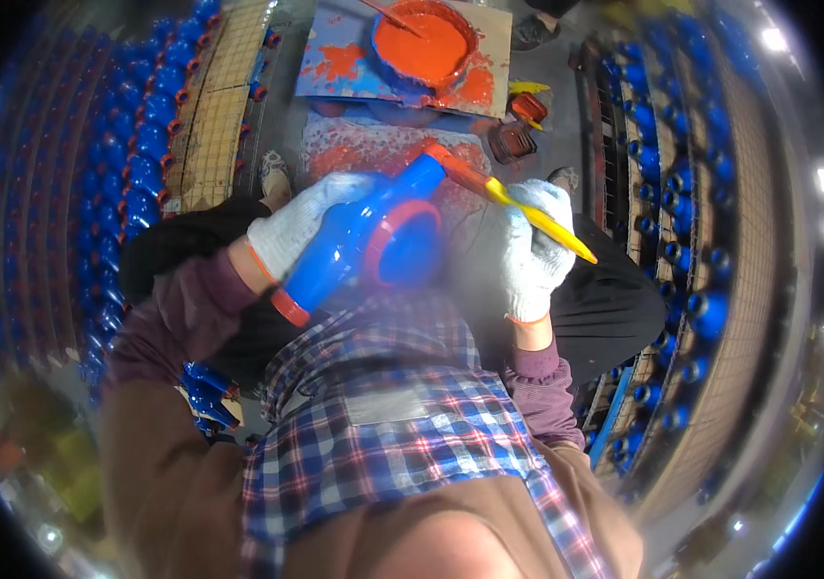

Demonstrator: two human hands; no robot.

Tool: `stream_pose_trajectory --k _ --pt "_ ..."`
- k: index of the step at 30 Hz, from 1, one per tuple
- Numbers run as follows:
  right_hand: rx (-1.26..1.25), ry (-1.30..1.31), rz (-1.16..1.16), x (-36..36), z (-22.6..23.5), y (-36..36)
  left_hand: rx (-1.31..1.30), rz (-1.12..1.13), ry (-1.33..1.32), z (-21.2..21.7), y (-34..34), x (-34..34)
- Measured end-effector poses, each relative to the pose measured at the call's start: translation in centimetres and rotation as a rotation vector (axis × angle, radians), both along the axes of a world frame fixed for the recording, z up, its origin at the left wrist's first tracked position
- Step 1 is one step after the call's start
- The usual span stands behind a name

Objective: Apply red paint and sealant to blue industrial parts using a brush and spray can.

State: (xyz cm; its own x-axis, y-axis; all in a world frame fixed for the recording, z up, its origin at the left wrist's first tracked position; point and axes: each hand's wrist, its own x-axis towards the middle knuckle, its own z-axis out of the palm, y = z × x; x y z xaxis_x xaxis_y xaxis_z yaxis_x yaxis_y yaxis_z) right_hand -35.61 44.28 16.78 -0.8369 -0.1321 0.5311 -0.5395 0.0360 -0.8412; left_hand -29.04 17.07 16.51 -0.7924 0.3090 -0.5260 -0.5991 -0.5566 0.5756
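My left hand [298, 227], in a white knit glove, is closed round the far left side of a glossy blue tee-shaped pipe fitting [330, 259]. The fitting is tilted above my lap, its lower end and its round side flange coloured red. A paintbrush [558, 233] with a yellow handle is gripped in my gloved right hand [537, 253]. Its red-coated bristles meet the fitting's upper end, where the rim is red. Part of the side opening is blurred.
Ahead stands a tub [428, 46] of orange-red paint with a stick in it, on a paint-splattered board [335, 60]. Small red-stained containers [512, 142] lie right of it. Racks of blue fittings [146, 145] line the left, with more racks [687, 261] on the right.
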Motion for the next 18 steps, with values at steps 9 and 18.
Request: stream_pose_trajectory --k 9,18 --pt "-0.222 -0.213 0.023 -0.5 -1.5 0.5 1.024 0.279 0.002 -7.2 4.9 4.3" --pt "-0.147 -0.181 -0.004 -1.1 3.4 2.7 -0.462 0.041 0.537 -0.3 3.4 0.7"
